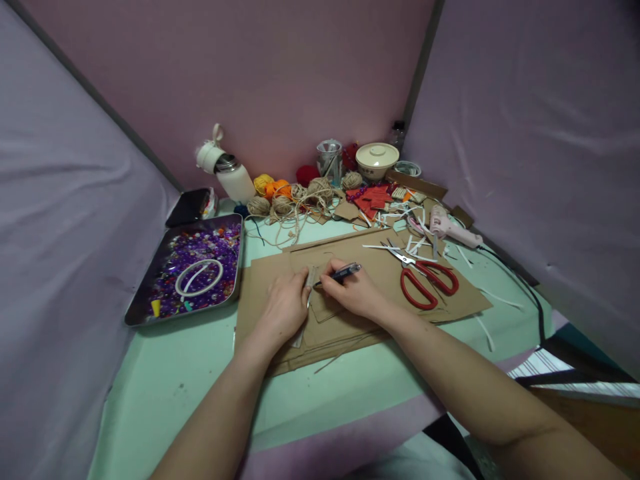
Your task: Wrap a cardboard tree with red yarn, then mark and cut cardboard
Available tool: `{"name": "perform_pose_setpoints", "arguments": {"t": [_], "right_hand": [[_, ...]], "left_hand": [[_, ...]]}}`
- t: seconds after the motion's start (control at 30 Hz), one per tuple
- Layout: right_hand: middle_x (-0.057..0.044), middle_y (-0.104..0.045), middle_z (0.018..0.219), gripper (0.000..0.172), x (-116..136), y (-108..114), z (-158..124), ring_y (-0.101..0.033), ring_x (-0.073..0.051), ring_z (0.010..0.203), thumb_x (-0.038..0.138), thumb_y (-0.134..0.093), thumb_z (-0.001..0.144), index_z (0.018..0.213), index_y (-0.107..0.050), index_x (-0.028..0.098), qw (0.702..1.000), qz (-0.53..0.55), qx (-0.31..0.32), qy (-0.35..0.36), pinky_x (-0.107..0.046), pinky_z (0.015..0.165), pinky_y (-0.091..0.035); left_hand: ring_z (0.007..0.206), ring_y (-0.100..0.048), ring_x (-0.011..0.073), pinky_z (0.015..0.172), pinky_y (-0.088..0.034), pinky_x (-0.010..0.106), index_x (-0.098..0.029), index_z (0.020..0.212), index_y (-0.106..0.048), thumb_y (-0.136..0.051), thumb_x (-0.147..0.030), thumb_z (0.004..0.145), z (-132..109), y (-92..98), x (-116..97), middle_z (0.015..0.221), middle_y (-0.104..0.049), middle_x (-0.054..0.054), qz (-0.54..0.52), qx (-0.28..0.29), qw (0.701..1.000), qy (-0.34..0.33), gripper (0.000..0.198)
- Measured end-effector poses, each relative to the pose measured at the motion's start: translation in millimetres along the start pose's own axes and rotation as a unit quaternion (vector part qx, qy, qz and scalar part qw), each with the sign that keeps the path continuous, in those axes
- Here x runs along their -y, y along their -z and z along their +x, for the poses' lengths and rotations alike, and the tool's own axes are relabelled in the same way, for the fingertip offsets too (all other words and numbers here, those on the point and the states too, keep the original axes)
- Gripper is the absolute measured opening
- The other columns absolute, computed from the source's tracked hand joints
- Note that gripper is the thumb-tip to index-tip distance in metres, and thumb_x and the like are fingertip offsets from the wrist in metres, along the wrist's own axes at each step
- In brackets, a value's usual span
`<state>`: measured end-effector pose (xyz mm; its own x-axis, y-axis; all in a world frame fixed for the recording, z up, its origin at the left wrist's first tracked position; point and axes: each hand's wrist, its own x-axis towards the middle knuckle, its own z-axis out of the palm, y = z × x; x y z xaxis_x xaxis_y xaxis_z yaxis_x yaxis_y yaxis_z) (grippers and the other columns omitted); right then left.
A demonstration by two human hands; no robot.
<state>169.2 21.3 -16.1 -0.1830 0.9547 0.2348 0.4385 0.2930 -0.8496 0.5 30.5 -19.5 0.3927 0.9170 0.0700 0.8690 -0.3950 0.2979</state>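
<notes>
My right hand grips a dark pen with the tip low over a brown cardboard sheet. Beside it, my left hand holds a clear ruler down on the cardboard, covering the ruler's middle. The pen tip is close to the ruler's right edge. Under my right hand lies a smaller cardboard piece. Red-handled scissors rest partly open on the right part of the cardboard, next to thin white strips.
At left stands a metal tray of purple beads with a white ring. Behind are yarn balls, a white bottle, a glass jar and a lidded bowl. A corded glue gun lies at right among scraps.
</notes>
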Motion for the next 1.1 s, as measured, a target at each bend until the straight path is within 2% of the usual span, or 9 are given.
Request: {"name": "perform_pose_setpoints", "arguments": {"t": [0.2, 0.37, 0.63, 0.73, 0.8, 0.93, 1.03, 1.1], "right_hand": [[0.003, -0.055, 0.062, 0.011, 1.1, -0.3, -0.8, -0.048, -0.011, 0.060, 0.020, -0.049, 0.079, 0.070, -0.054, 0.018, 1.000, -0.001, 0.015, 0.002, -0.022, 0.057, -0.033], [0.004, -0.055, 0.060, 0.011, 3.4, 0.2, -1.5, -0.047, -0.011, 0.059, 0.019, -0.048, 0.079, 0.069, -0.054, 0.018, 0.999, 0.015, 0.051, -0.002, -0.021, 0.057, -0.034], [0.004, -0.055, 0.059, 0.012, 2.3, -3.3, -3.0, -0.047, -0.010, 0.057, 0.019, -0.050, 0.078, 0.067, -0.053, 0.018, 0.997, 0.030, 0.064, -0.003, -0.021, 0.055, -0.036], [0.004, -0.056, 0.058, 0.013, 1.6, -1.1, -2.1, -0.049, -0.010, 0.057, 0.020, -0.049, 0.079, 0.066, -0.052, 0.018, 0.995, 0.068, 0.068, -0.023, -0.021, 0.055, -0.038], [0.004, -0.056, 0.057, 0.014, 0.4, 2.4, -0.9, -0.050, -0.010, 0.054, 0.020, -0.046, 0.080, 0.067, -0.051, 0.019, 0.992, 0.109, 0.052, -0.048, -0.021, 0.054, -0.038], [0.005, -0.055, 0.053, 0.014, -3.4, 10.2, 2.3, -0.048, -0.010, 0.048, 0.024, -0.046, 0.081, 0.068, -0.050, 0.020, 0.984, 0.149, -0.027, -0.092, -0.021, 0.049, -0.038], [0.005, -0.054, 0.054, 0.017, -5.3, 13.2, 4.4, -0.047, -0.010, 0.047, 0.032, -0.048, 0.083, 0.069, -0.050, 0.021, 0.979, 0.152, -0.090, -0.099, -0.020, 0.046, -0.037], [0.004, -0.055, 0.058, 0.021, -5.7, 14.1, 5.3, -0.048, -0.010, 0.048, 0.037, -0.047, 0.084, 0.072, -0.051, 0.021, 0.978, 0.146, -0.119, -0.089, -0.020, 0.046, -0.037]], "left_hand": [[0.104, -0.054, 0.0272, 0.091, -0.040, 0.041, -0.012, 0.126, -0.049, -0.040, -0.025, 0.089, 0.3, -0.3, 0.0, 0.112, -0.061, 0.015, 0.005, 0.001, 1.000, 0.003, 0.041], [0.103, -0.055, 0.0272, 0.090, -0.041, 0.041, -0.011, 0.126, -0.049, -0.038, -0.025, 0.090, -0.1, 1.2, -1.7, 0.111, -0.062, 0.015, -0.001, 0.004, 1.000, 0.001, 0.040], [0.103, -0.054, 0.0278, 0.091, -0.040, 0.041, -0.011, 0.126, -0.049, -0.039, -0.024, 0.088, -0.2, 2.1, -1.8, 0.112, -0.061, 0.015, -0.004, 0.004, 1.000, 0.005, 0.041], [0.103, -0.055, 0.0281, 0.091, -0.040, 0.041, -0.011, 0.126, -0.049, -0.039, -0.024, 0.088, 0.1, 2.1, -2.4, 0.111, -0.062, 0.016, -0.002, 0.005, 1.000, 0.008, 0.041], [0.104, -0.054, 0.0285, 0.091, -0.040, 0.042, -0.010, 0.126, -0.049, -0.039, -0.025, 0.089, 0.0, 1.8, -2.7, 0.111, -0.062, 0.016, -0.004, 0.006, 1.000, 0.009, 0.042], [0.105, -0.054, 0.0273, 0.093, -0.039, 0.041, -0.010, 0.127, -0.049, -0.040, -0.024, 0.088, -0.9, 2.1, 0.8, 0.114, -0.061, 0.016, -0.051, -0.003, 0.999, 0.009, 0.043], [0.108, -0.053, 0.0236, 0.095, -0.038, 0.037, -0.012, 0.128, -0.049, -0.042, -0.024, 0.087, -1.7, 7.5, 6.3, 0.118, -0.059, 0.013, -0.137, -0.051, 0.988, 0.044, 0.044], [0.099, -0.056, 0.0212, 0.090, -0.040, 0.034, -0.016, 0.130, -0.049, -0.043, -0.027, 0.086, -2.4, 13.9, 8.5, 0.108, -0.062, 0.009, -0.188, -0.098, 0.974, 0.081, 0.045]]}}
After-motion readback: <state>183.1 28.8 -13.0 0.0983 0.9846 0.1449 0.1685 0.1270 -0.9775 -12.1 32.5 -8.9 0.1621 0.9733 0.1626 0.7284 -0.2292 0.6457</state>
